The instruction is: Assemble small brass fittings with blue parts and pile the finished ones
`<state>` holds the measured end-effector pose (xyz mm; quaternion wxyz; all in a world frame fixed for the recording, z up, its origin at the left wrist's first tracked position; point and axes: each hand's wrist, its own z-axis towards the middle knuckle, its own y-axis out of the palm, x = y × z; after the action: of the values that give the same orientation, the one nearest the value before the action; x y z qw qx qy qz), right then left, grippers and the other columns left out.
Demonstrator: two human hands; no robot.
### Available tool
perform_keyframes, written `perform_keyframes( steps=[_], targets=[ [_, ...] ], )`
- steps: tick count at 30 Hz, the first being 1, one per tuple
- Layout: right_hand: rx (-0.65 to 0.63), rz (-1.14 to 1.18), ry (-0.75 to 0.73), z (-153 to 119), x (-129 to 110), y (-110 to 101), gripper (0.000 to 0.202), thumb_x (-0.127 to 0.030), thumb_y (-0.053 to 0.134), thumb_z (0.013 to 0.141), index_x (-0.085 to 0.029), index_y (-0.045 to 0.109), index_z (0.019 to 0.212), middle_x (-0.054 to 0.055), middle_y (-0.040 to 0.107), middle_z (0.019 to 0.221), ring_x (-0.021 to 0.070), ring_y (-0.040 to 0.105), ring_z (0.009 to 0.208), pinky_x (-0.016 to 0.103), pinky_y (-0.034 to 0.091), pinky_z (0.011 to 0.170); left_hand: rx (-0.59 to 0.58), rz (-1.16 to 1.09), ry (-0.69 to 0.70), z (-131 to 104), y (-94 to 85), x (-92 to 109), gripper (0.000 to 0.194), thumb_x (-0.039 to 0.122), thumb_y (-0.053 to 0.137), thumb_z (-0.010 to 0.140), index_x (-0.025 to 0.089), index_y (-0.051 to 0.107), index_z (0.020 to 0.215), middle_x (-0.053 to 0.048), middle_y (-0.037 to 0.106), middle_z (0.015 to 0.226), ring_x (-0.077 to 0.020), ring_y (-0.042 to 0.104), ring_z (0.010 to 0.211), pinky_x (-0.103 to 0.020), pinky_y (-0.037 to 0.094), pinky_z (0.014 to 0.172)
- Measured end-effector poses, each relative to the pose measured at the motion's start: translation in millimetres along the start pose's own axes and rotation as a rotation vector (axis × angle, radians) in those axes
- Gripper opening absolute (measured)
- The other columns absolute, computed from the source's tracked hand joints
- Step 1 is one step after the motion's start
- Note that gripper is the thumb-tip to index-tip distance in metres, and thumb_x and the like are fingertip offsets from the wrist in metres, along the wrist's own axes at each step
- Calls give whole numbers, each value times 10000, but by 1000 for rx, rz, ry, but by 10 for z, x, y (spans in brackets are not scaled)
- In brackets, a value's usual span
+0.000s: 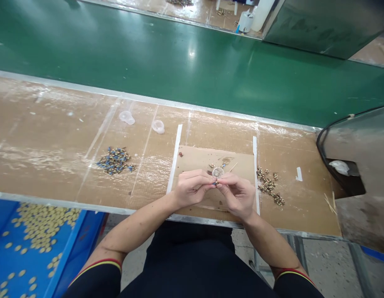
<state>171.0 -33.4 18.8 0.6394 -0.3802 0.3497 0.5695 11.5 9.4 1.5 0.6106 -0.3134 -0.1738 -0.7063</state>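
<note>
My left hand [193, 188] and my right hand [238, 193] meet over a cardboard sheet [192, 161] taped to the bench. Their fingertips pinch one small part [216, 183] with blue and metallic colouring; its exact shape is too small to tell. Just beyond the fingertips stands a small clear cup [218, 171], with a thin stick [233, 167] lying beside it. To the left is a pile of blue and brass-coloured parts [114, 160]. Brass-coloured pieces [268, 184] lie scattered to the right of the sheet.
Two clear plastic pieces [126, 117] [158, 126] rest at the bench's back left. A green belt [192, 66] runs behind the bench. At lower left, a blue tray [11, 223] holds many yellowish discs. Black cables [324, 145] curve beside a metal housing [362, 145] at right.
</note>
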Motion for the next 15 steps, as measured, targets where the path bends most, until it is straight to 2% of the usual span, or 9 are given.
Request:
perform_keyframes(
  steps=[3, 5, 8, 11, 13, 15],
  targets=[
    [-45, -66, -23, 2, 14, -50, 185, -126, 714, 906, -242, 762, 1042, 33, 798, 856, 166, 757, 751, 288, 636, 698, -38, 72, 28, 27, -70, 19, 29, 171, 694, 955, 170, 713, 977, -76, 806, 857, -149, 780, 758, -218, 649, 703],
    [-48, -91, -50, 9, 17, -123, 308, -170, 726, 914, -260, 720, 1208, 39, 800, 914, 156, 739, 708, 286, 636, 656, -67, 189, 43, -3, -232, 41, 55, 176, 692, 958, 179, 716, 1008, -69, 805, 877, -145, 779, 776, -217, 644, 714],
    [105, -93, -119, 34, 21, -266, 417, -224, 710, 938, -280, 650, 1347, 42, 787, 958, 143, 706, 667, 277, 615, 587, -37, 477, -61, -183, -675, 91, 117, 153, 670, 965, 215, 732, 1042, -44, 798, 902, -145, 768, 801, -244, 639, 742],
    [220, -141, -161, 54, 12, -374, 295, -205, 688, 947, -269, 719, 1233, 34, 761, 896, 151, 699, 691, 280, 587, 581, 24, 823, -251, -468, -1225, 113, 158, 158, 622, 981, 229, 751, 1037, -46, 786, 947, -172, 754, 850, -293, 626, 761],
    [181, -192, -179, 56, -8, -397, 238, -174, 686, 937, -258, 748, 1151, 33, 753, 867, 165, 705, 722, 296, 580, 607, -2, 1028, -321, -622, -1538, 81, 121, 247, 648, 972, 250, 769, 984, -31, 764, 903, -189, 726, 822, -313, 608, 734],
    [112, -251, -217, 56, -32, -389, 219, -144, 691, 919, -250, 757, 1099, 31, 756, 856, 176, 711, 739, 306, 574, 621, 3, 1093, -356, -692, -1759, 21, 91, 284, 701, 934, 252, 778, 899, -24, 735, 836, -206, 699, 794, -332, 585, 723]
  ],
)
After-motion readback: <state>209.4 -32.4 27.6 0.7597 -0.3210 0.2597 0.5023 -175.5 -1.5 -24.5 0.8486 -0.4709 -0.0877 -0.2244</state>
